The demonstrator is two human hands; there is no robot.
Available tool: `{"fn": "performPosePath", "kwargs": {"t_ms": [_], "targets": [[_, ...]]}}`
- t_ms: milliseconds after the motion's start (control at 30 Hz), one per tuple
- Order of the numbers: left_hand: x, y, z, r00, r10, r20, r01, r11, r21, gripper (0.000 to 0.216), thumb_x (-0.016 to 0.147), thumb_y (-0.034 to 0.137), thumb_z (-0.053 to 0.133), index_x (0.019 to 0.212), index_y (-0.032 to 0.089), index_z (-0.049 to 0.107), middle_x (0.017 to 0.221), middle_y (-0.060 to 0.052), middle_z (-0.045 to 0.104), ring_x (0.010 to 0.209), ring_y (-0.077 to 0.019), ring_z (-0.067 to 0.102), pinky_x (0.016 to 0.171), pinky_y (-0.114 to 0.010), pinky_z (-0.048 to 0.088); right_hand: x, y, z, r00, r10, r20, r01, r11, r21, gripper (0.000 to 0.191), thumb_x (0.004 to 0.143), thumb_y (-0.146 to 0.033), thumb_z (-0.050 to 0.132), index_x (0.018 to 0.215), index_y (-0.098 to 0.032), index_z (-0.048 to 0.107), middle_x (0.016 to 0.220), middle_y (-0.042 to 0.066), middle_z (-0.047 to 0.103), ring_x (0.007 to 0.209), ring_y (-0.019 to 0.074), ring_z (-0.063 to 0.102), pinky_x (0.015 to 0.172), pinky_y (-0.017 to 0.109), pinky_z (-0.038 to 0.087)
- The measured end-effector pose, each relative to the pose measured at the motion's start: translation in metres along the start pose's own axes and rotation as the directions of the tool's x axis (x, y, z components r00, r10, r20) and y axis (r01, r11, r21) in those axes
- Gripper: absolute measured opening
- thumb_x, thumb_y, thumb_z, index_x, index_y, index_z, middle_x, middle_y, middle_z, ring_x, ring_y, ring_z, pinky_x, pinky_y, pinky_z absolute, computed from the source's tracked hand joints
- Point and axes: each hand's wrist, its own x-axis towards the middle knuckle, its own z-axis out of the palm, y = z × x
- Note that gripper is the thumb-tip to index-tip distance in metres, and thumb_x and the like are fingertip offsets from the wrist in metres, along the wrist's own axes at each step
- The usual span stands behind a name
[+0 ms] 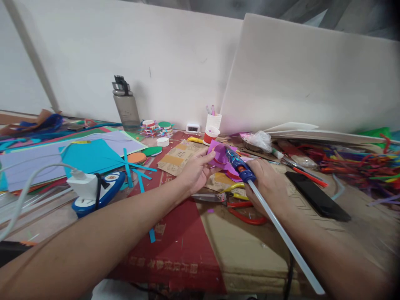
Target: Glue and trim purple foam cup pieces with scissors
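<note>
My left hand (200, 168) pinches a piece of purple paper (221, 155) between thumb and fingers, above the cardboard-covered table. Wrapped round a blue hot glue gun (239, 164), my right hand (264, 181) points its front end at the paper; whether the tip touches it I cannot tell. A long whitish glue stick (286, 237) sticks out of the gun's back towards me. Below the hands lie scissors with red handles (246, 214) and, partly hidden, a yellow-handled tool (234, 191). A flat kraft-brown packet (178, 157) rests just beyond my left hand.
Left are coloured paper sheets (90, 156), a blue power strip (103, 191) with a white plug, and a grey bottle (126, 104). Paper cups (211, 134) stand at the back. A black phone (317, 196) and a heap of colourful strips (359, 166) lie right.
</note>
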Motion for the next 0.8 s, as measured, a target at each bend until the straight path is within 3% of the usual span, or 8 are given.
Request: {"fn": "performPosePath", "kwargs": {"t_ms": [200, 533, 800], "targets": [[0.0017, 0.0003, -0.0031, 1.0, -0.021, 0.02, 0.02, 0.999, 0.025, 0.015, 0.087, 0.012, 0.061, 0.099, 0.013, 0.07, 0.091, -0.007, 0.075, 0.072, -0.0146, 0.07, 0.078, -0.035, 0.061, -0.0003, -0.0016, -0.0005, 0.998, -0.016, 0.063, 0.014, 0.999, 0.029, 0.027, 0.077, -0.009, 0.048, 0.101, -0.02, 0.052, 0.094, 0.012, 0.064, 0.09, 0.0295, 0.059, 0.076, 0.04, 0.05], [-0.0006, -0.0008, 0.0009, 0.998, -0.056, -0.027, 0.057, 0.997, 0.049, 0.012, 0.085, 0.011, 0.065, 0.097, 0.011, 0.069, 0.09, -0.008, 0.074, 0.07, -0.0127, 0.069, 0.074, -0.029, 0.06, -0.0007, -0.0051, -0.001, 0.996, -0.056, 0.076, 0.048, 0.993, 0.105, 0.029, 0.085, -0.013, 0.047, 0.114, -0.018, 0.049, 0.108, 0.015, 0.064, 0.097, 0.0296, 0.059, 0.073, 0.039, 0.051], [-0.0015, -0.001, 0.0013, 0.999, -0.034, -0.018, 0.035, 0.999, 0.035, 0.012, 0.086, 0.011, 0.062, 0.097, 0.013, 0.067, 0.09, -0.006, 0.074, 0.07, -0.014, 0.069, 0.077, -0.035, 0.061, -0.0006, -0.0036, -0.0008, 0.999, -0.029, 0.045, 0.025, 0.996, 0.085, 0.027, 0.081, -0.009, 0.049, 0.105, -0.019, 0.05, 0.097, 0.012, 0.063, 0.094, 0.0293, 0.058, 0.08, 0.04, 0.051]]}}
